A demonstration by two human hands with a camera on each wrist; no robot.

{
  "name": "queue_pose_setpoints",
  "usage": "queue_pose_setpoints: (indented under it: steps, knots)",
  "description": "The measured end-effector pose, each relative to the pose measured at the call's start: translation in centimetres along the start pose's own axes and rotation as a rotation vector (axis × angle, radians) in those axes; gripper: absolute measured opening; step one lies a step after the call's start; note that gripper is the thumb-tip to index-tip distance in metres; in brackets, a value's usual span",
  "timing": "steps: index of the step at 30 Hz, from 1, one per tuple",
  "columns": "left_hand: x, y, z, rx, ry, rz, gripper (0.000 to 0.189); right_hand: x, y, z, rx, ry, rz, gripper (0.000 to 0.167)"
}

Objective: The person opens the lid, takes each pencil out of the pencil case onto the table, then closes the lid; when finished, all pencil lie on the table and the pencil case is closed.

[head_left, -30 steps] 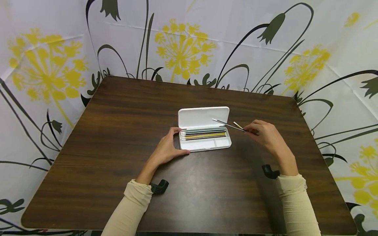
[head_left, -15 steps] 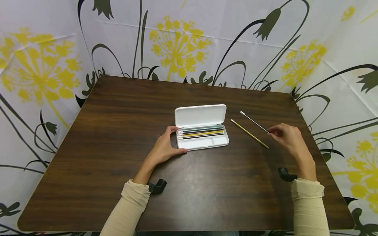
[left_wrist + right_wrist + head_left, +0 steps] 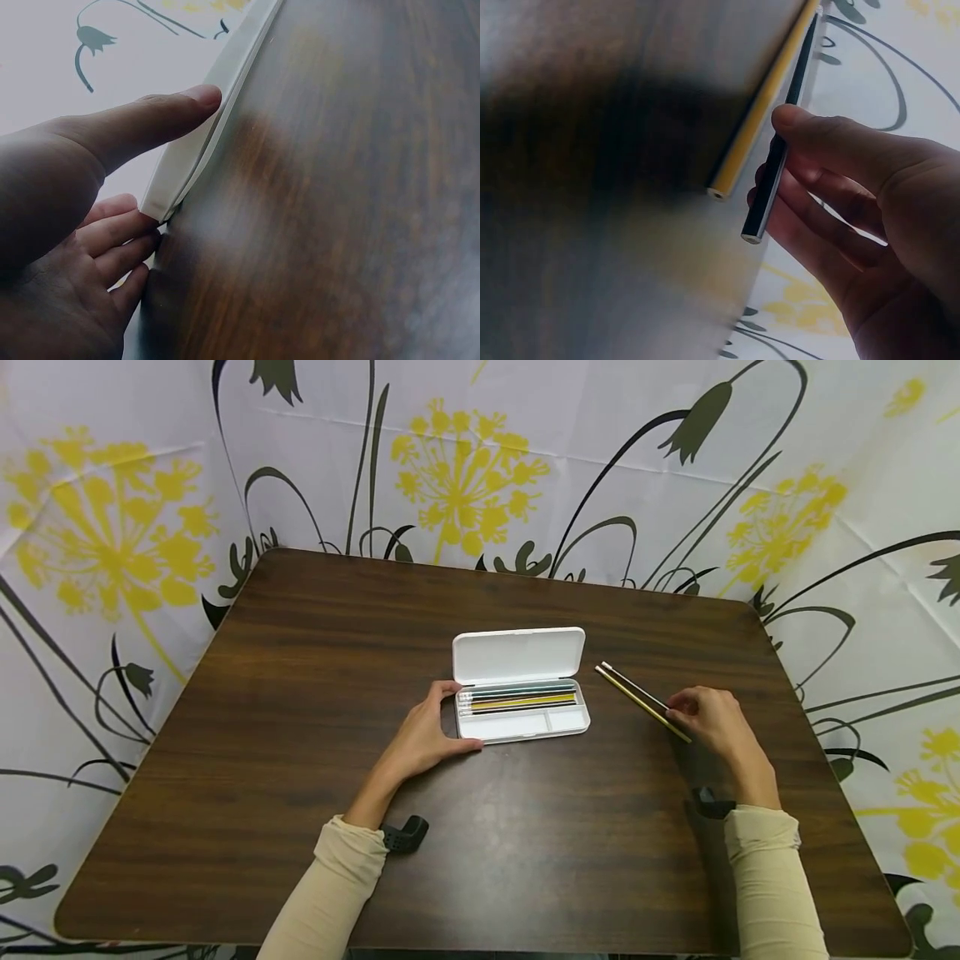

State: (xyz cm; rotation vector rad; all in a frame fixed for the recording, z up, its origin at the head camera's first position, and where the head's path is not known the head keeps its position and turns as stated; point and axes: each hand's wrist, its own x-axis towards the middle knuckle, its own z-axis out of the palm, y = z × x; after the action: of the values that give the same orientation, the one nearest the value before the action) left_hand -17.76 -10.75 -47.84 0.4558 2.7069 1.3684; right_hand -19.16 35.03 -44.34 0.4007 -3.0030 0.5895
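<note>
A white pencil case [image 3: 510, 727] lies on the table with its lid [image 3: 517, 657] raised at the back. Several pencils [image 3: 517, 700] in yellow, black and dark green fill its rear compartment. My left hand [image 3: 423, 739] holds the case's left end, thumb at the front edge and fingers at the back corner; the left wrist view has that thumb on the case's side [image 3: 199, 142]. Between thumb and fingers, my right hand [image 3: 716, 722] pinches a black pencil [image 3: 763, 202] near its unsharpened end. Alongside it, a yellow pencil [image 3: 647, 708] lies on the table, nearly parallel.
The dark wooden table [image 3: 337, 635] extends around the case on all sides. Behind it hangs a white cloth [image 3: 585, 410] printed with yellow flowers and dark stems. The case's front tray has a small divider [image 3: 547, 722].
My right hand took two pencils away to the right of the case and left the yellow one on the table. It then brought the black pencil back left, beside the yellow one.
</note>
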Motion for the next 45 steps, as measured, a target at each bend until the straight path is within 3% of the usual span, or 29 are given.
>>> queue_pose_setpoints:
  steps: [7, 10, 14, 18, 22, 29, 33, 45]
  knots:
    - [0.2, 0.3, -0.2, 0.007, -0.007, -0.009, 0.095, -0.2, 0.0, 0.4, -0.016, -0.011, 0.021, 0.014]
    - [0.2, 0.4, -0.3, 0.007, -0.01, -0.001, 0.094, -0.4, -0.5, 0.2, -0.036, 0.032, -0.013, 0.017]
    - [0.3, 0.4, -0.4, 0.0, -0.001, 0.008, 0.094, 0.5, -2.8, -0.4, -0.055, 0.134, -0.108, 0.019]
    - [0.3, 0.3, -0.5, 0.002, 0.005, 0.007, 0.095, 2.3, -6.3, -0.8, -0.038, 0.167, -0.182, 0.018]
    - [0.2, 0.3, -0.5, 0.008, 0.001, 0.005, 0.094, 4.1, -10.1, -0.2, -0.025, 0.132, -0.267, 0.015]
    - [0.2, 0.0, -0.1, 0.005, 0.01, 0.004, 0.094, 6.6, -15.5, 2.9, -0.003, -0.029, -0.413, 0.016]
    - [0.1, -0.1, 0.2, 0.002, 0.009, 0.004, 0.094, 6.9, -16.0, 4.0, -0.042, -0.055, -0.423, 0.014]
    - [0.0, 0.0, -0.1, 0.005, 0.007, 0.001, 0.093, 7.5, -14.6, 5.6, -0.131, -0.073, -0.398, 0.012]
